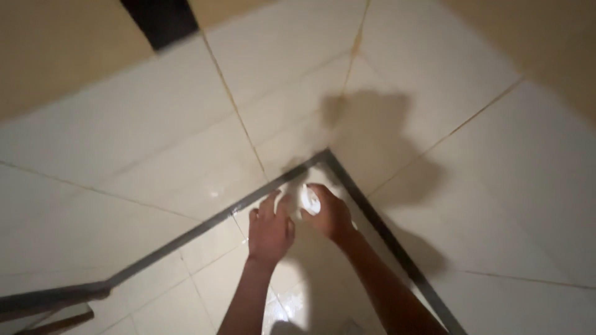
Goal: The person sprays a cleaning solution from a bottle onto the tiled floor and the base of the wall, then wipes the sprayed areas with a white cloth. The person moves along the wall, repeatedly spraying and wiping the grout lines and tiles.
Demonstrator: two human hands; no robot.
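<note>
Cream wall tiles (155, 161) meet at a dark-edged corner (327, 155), where the right hand (329, 214) curls its fingers around a small white round object (310, 200), the left hand's (270, 229) loosely spread fingers just beside it.

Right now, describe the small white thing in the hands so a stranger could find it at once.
Find the dark grey strip that bends to a corner on the cream tiled surface. Just below that corner the right hand holds a small round white object, beside the left hand. It is brighter than anything around it.
</note>
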